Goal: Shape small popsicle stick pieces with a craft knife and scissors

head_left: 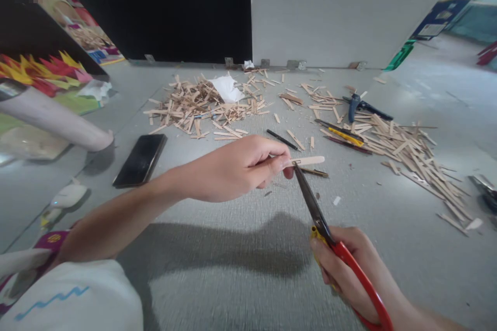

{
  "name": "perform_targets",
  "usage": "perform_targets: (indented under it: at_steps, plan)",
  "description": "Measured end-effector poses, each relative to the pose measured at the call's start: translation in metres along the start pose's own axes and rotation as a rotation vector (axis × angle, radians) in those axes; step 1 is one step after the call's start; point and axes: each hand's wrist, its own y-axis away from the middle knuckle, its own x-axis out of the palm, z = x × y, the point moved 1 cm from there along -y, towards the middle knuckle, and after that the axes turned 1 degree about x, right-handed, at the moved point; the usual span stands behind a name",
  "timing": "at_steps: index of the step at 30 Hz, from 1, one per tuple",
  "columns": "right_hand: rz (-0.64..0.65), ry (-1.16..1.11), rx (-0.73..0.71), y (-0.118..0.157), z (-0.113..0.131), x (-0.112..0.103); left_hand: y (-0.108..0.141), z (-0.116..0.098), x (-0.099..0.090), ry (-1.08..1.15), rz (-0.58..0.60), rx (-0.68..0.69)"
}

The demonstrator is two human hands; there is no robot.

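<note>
My left hand (244,168) pinches a wooden craft stick (310,161), its rounded end pointing right and a small dark rectangular outline marked on it beside the fingertips. A pair of scissors (316,212) with red handles is gripped in my right hand (355,264). Its dark blades reach up to the lower edge of the stick, with the tip at the marked outline. Something yellow (319,235) shows between the right fingers, and I cannot make out what it is. Behind the stick, a brownish pen-like item (315,172) lies on the floor.
Loose craft sticks lie in a left heap (186,106) and a right heap (415,147). Around them are a black pen (283,139), a yellow cutter (345,135), dark blue pliers-like tool (367,108) and a phone (140,160). A hinged board (330,10) stands behind.
</note>
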Motion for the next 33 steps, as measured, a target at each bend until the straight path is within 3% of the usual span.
perform_targets:
  at_steps: [10,15,25,30,33]
  plan:
    - [0.027,-0.024,-0.010,-0.001,0.006,0.000,0.002,0.004,0.009,-0.298,-0.144,0.153]
    - [0.099,-0.096,0.124,0.000,0.013,0.000,-0.004,0.008,0.000,-0.285,-0.046,0.206]
    - [0.263,-0.091,0.192,0.000,0.013,-0.002,-0.012,0.017,-0.009,-0.274,0.081,0.246]
    - [0.246,-0.106,0.208,0.003,0.009,-0.002,-0.015,0.019,-0.011,-0.254,0.103,0.236]
    - [0.177,-0.019,0.168,-0.001,0.013,-0.003,-0.014,0.020,-0.012,-0.159,0.121,0.159]
